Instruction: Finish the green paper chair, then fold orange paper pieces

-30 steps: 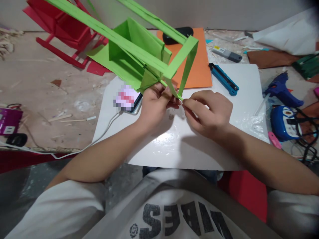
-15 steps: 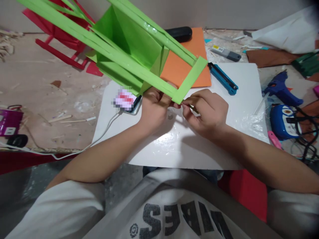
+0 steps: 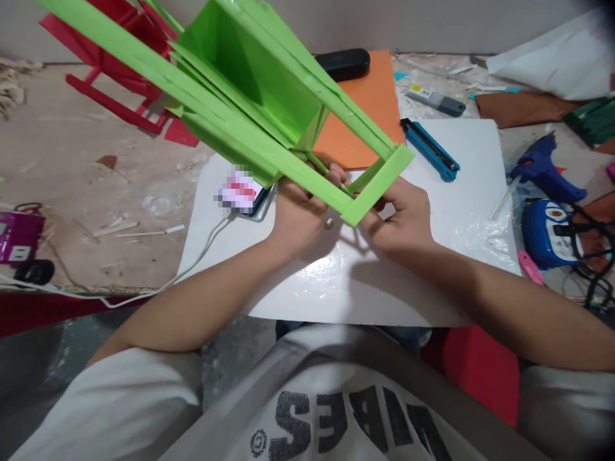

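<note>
A green paper structure (image 3: 202, 109), with long strips and a box-like middle, is held tilted above a white board (image 3: 307, 282). My left hand (image 3: 300, 214) is closed on its underside, fingers partly behind the lower strip. My right hand (image 3: 403, 214) is at the short end strip on the right; its fingertips are mostly hidden behind that strip, so what they hold cannot be made out. A teal cutter (image 3: 431, 150) lies on the board just beyond my right hand.
Orange sheet (image 3: 377, 96) with a black case (image 3: 348, 64) behind the structure. Red paper piece (image 3: 113, 73) at the back left. Phone (image 3: 262, 205) with white cable beside my left hand. Grey cutter (image 3: 436, 101), blue glue gun (image 3: 545, 169) and blue device (image 3: 548, 234) on the right.
The green structure has tilted, its end strip shifting right and toward me. My right hand's fingertips, visible before with a small thin piece, have moved behind the strip.
</note>
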